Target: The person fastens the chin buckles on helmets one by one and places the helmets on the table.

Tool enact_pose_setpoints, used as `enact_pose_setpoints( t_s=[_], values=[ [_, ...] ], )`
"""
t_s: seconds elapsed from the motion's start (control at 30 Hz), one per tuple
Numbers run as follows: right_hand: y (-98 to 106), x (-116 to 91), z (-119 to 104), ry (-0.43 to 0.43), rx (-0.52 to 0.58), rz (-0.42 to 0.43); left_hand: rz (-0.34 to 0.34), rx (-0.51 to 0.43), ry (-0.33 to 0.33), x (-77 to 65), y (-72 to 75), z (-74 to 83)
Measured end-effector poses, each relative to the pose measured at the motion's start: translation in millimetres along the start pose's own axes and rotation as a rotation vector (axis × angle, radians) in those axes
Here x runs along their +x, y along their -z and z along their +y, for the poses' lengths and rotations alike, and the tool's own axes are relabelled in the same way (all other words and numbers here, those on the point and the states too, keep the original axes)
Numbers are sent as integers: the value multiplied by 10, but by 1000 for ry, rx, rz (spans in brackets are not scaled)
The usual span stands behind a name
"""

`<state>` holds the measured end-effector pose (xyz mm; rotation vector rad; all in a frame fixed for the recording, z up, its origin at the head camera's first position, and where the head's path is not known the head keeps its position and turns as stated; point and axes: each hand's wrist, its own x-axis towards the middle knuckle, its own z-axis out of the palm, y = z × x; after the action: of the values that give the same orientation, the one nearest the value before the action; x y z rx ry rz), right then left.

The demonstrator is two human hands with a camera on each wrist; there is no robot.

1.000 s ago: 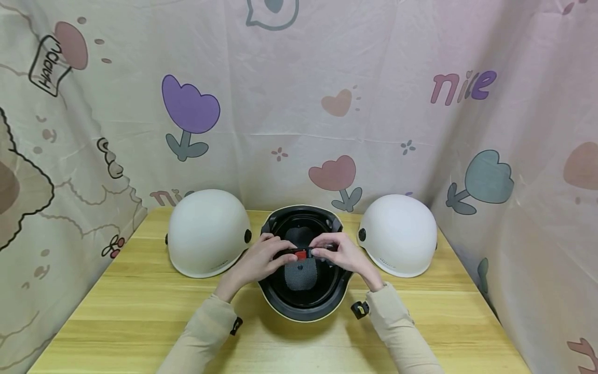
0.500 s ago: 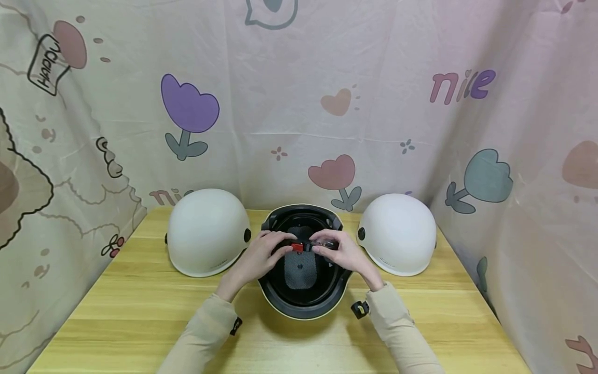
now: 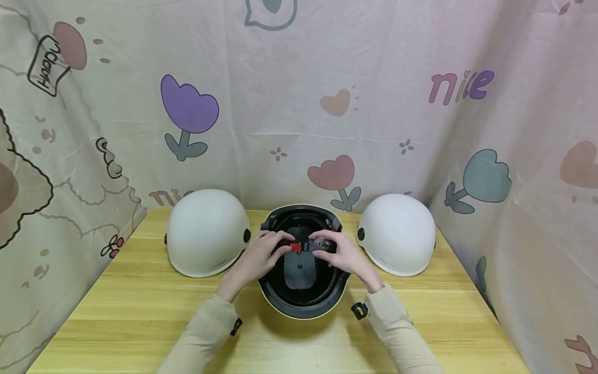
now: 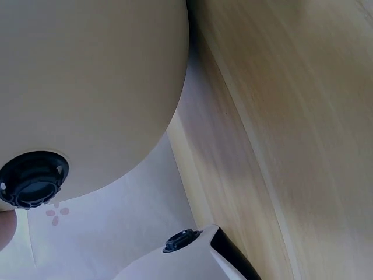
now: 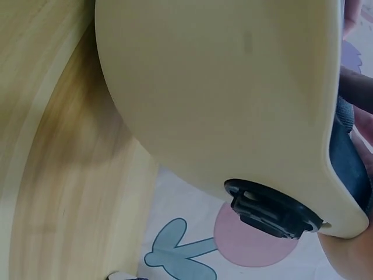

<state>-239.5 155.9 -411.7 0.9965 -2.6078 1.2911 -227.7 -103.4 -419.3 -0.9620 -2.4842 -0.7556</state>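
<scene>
An upturned white helmet (image 3: 303,311) with a black lining sits between my hands at the middle of the table. Above its opening, my left hand (image 3: 259,257) pinches the red end of a chin strap buckle (image 3: 296,248). My right hand (image 3: 348,254) holds the dark strap (image 3: 320,245) on the buckle's black side. Red and black parts lie in line, close together; whether they are locked I cannot tell. The left wrist view shows mostly the helmet's outer shell (image 4: 87,87). In the right wrist view the shell (image 5: 221,105) hides most of the fingers.
One white helmet (image 3: 207,234) stands dome up on the left, another (image 3: 397,236) on the right, both near the middle one. The wooden table (image 3: 117,322) ends at a printed cloth backdrop (image 3: 280,104).
Both hands have shifted slightly left and up with the buckle. The fingers of the right hand have spread a little, showing more of the dark strap.
</scene>
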Motion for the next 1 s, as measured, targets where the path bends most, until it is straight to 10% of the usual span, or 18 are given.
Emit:
enact_pose_setpoints(
  t_s=[0.6,1.0],
  values=[
    [-21,-69,131,45,109,87,329,-184,-217,-43,-101,-135],
    [-71,-121,237,189,41,323,317,-453,101,-264,-216,-253]
  ],
)
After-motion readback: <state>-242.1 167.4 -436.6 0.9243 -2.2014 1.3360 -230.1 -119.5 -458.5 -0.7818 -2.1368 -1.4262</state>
